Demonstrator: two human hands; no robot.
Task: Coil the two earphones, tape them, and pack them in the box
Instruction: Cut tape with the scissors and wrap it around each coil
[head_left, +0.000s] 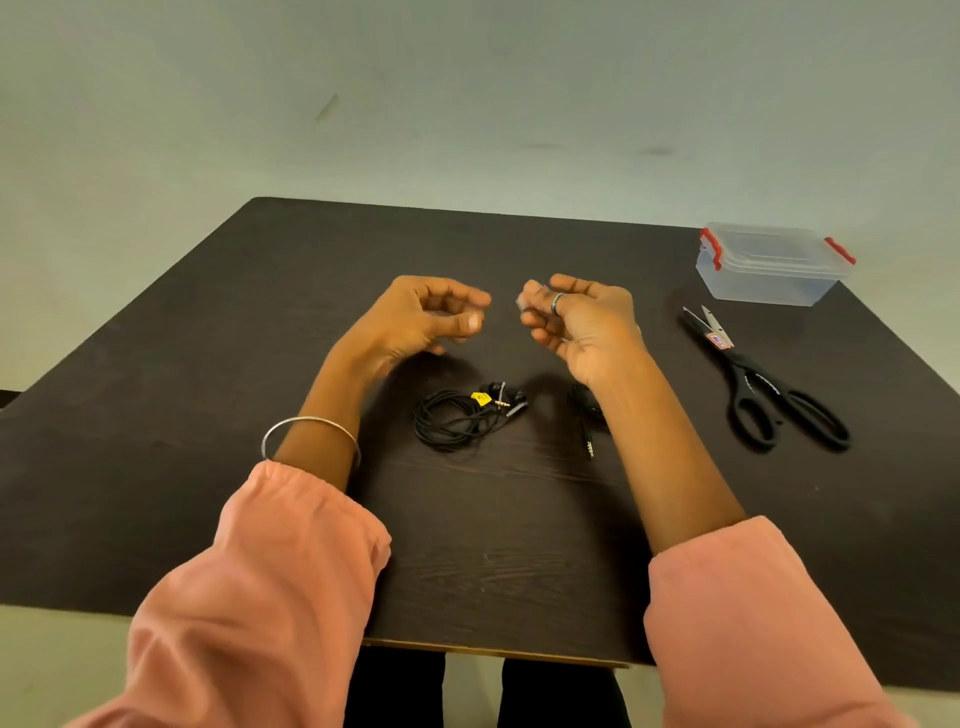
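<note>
A black earphone (457, 418) lies coiled on the dark table (182, 415), with a yellow tag near its buds. A second black earphone (587, 415) lies to its right, mostly hidden under my right forearm, with its jack pointing toward me. Both hands hover above the table, beyond the earphones. My left hand (426, 317) has loosely curled fingers and nothing visible in it. My right hand (576, 322), wearing a ring, pinches a small pale translucent bit, apparently clear tape (523, 301), at its fingertips. The clear plastic box (769, 270) with red latches stands shut at the far right.
Black-handled scissors (769, 384) lie to the right of my right arm, blades pointing away toward the box. The table's near edge runs just under my pink sleeves. A pale wall rises behind the table's far edge.
</note>
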